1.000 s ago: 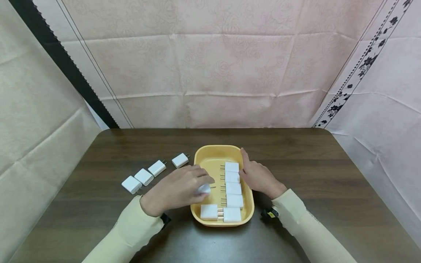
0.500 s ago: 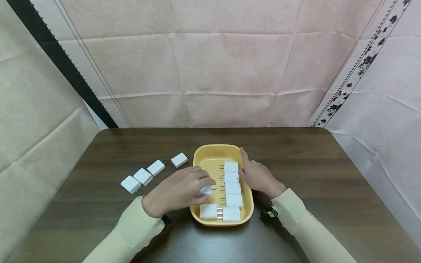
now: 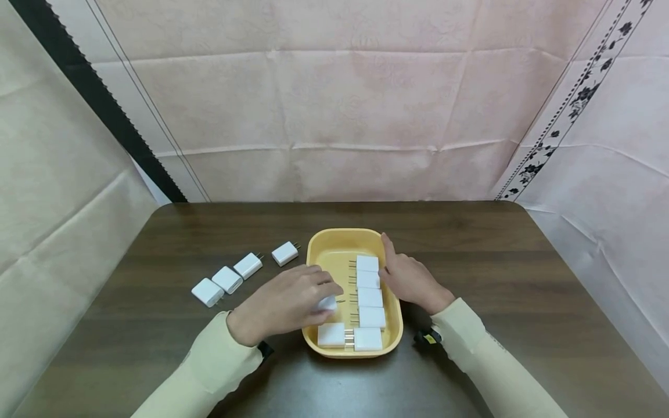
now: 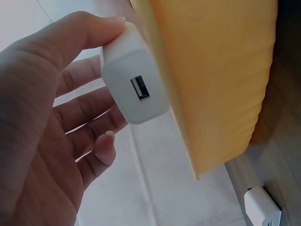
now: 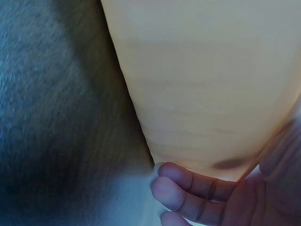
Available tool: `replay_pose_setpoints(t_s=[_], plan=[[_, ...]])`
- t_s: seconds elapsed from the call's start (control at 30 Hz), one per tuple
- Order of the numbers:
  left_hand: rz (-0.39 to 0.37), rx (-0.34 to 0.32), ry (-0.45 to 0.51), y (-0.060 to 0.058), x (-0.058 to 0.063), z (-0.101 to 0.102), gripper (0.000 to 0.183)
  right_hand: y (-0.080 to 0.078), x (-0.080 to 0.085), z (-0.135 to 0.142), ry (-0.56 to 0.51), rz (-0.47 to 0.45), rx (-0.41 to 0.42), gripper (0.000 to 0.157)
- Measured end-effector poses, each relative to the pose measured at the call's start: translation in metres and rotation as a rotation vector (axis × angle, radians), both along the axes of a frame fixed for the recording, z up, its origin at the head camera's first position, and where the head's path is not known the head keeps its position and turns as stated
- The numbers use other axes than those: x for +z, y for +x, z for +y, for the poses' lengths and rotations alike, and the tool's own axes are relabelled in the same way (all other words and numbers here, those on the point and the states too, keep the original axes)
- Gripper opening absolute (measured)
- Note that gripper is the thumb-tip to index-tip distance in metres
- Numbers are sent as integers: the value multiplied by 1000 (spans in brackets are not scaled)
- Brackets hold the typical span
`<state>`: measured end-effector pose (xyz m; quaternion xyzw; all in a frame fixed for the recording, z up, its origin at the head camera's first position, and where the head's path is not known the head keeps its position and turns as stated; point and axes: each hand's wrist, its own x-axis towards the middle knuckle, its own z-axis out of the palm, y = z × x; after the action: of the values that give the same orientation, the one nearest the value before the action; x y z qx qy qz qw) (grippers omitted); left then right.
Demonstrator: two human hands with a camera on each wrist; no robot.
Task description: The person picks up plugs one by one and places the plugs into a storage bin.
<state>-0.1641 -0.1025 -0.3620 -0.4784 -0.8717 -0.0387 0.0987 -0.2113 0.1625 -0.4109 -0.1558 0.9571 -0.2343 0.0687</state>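
My left hand (image 3: 290, 299) pinches a white USB wall charger (image 3: 327, 303) over the left side of a yellow tray (image 3: 325, 248). The held charger's prongs point right in the head view. Its USB port end (image 4: 136, 87) faces the camera in the left wrist view, right by the tray's rim. My right hand (image 3: 413, 281) holds the tray's right rim, thumb inside and fingers (image 5: 171, 193) against the outer wall. In the tray, several white chargers (image 3: 370, 297) line the right side, prongs leftward. One charger (image 3: 331, 335) sits front left, its prongs meeting those of the front right one.
Left of the tray on the dark wooden table (image 3: 460, 232), several more white chargers (image 3: 227, 280) lie in a slanting row. One of them (image 3: 285, 253) is set apart, nearer the tray. Pale cloth (image 3: 360, 116) hangs behind the table and at both sides.
My left hand and the charger have shifted very slightly to the right over the tray. The right hand stays on the rim.
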Motion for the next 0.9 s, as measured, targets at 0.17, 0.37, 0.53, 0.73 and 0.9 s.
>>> replay_pose_setpoints(t_s=[0.17, 0.37, 0.53, 0.73, 0.9], plan=[[-1, -3, -11, -1, -4, 2, 30, 0, 1, 0, -3, -6, -2, 77], [-31, 3, -44, -2, -9, 5, 31, -1, 0, -1, -5, -10, -7, 77], [-53, 9, -77, -3, -14, 9, 30, 0, 0, 0, -10, -14, -8, 77], [-81, 17, -111, -3, -19, 12, 31, 0, 0, -1, -4, -32, -19, 77], [-68, 20, -122, -3, -23, 12, 31, 0, 1, -1, -4, -33, -21, 76]])
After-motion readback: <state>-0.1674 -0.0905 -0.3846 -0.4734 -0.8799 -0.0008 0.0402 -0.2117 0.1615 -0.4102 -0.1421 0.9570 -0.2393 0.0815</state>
